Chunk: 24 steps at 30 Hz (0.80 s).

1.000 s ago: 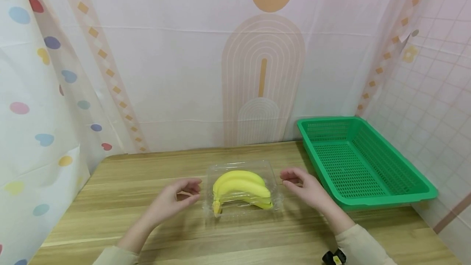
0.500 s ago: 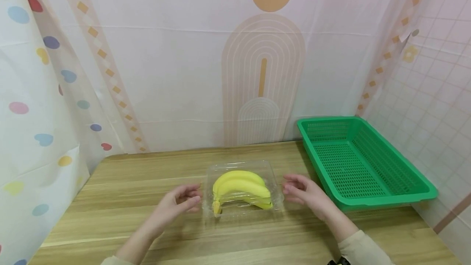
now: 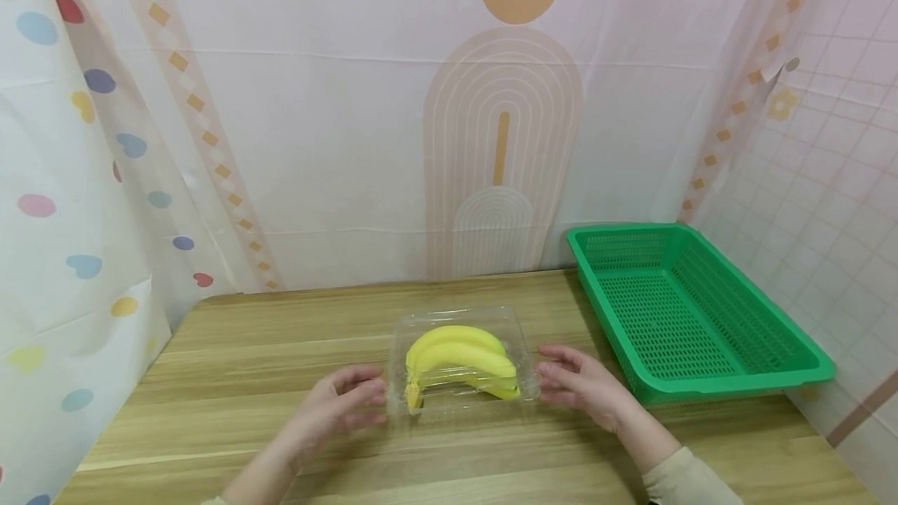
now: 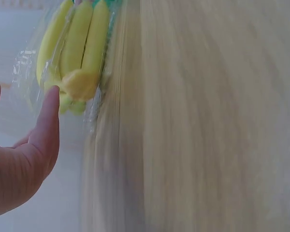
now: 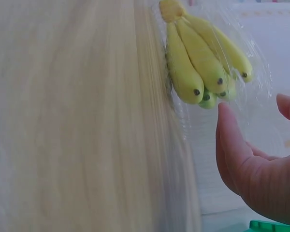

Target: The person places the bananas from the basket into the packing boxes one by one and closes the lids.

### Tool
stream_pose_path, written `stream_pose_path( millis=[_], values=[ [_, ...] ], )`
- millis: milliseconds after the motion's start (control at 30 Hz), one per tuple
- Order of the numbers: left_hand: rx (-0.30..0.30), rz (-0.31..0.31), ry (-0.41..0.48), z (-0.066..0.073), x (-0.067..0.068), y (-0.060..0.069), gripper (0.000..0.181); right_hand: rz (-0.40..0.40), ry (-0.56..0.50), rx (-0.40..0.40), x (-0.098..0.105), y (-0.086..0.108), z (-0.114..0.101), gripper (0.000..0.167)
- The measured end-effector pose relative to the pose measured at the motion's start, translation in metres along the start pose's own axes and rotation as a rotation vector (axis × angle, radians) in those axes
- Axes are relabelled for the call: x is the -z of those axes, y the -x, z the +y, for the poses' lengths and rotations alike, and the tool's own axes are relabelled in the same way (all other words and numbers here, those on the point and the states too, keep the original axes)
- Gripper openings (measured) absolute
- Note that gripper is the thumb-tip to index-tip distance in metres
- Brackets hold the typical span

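Observation:
A bunch of yellow bananas [image 3: 463, 353] lies inside a clear plastic container [image 3: 491, 318] on the wooden table. My left hand [image 3: 337, 404] is at the container's left side, fingers loosely bent and holding nothing. At the right side my right hand [image 3: 585, 386] faces it, its fingertips close to the container wall; whether they touch I cannot tell. In the left wrist view the stem end of the bananas [image 4: 79, 82] shows beyond my thumb. The right wrist view shows the dark tips of the bananas [image 5: 203, 82] past my fingers.
An open green plastic basket [image 3: 673, 326] stands at the table's right, close beside my right forearm. The wooden tabletop [image 3: 281, 326] ends at a patterned curtain [image 3: 337, 139] behind. More printed curtain hangs at the left and right sides.
Both hands have lowered slightly toward the near side of the container, and the right fingers have spread. The container, bananas and basket have stayed in place.

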<state>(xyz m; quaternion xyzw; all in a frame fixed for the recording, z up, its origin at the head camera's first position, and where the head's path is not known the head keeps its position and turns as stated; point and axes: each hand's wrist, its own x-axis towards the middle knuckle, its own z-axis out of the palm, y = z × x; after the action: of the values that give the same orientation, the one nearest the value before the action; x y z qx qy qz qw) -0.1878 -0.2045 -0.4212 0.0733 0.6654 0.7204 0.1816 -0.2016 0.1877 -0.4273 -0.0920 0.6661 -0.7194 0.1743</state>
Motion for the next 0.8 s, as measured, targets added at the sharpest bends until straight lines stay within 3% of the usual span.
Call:
stream_pose_path(
  millis=[267, 567, 800],
  values=[
    [0.079, 0.034, 0.098, -0.001, -0.009, 0.000, 0.064, -0.022, -0.046, -0.022, -0.006, 0.000, 0.001, 0.070],
    [0.079, 0.046, 0.125, -0.004, -0.017, -0.003, 0.062, -0.015, -0.057, -0.050, -0.010, -0.001, 0.000, 0.069],
    [0.064, 0.071, 0.146, -0.007, -0.021, -0.006, 0.039, -0.008, -0.081, -0.068, -0.014, -0.002, 0.002, 0.067]
  ],
)
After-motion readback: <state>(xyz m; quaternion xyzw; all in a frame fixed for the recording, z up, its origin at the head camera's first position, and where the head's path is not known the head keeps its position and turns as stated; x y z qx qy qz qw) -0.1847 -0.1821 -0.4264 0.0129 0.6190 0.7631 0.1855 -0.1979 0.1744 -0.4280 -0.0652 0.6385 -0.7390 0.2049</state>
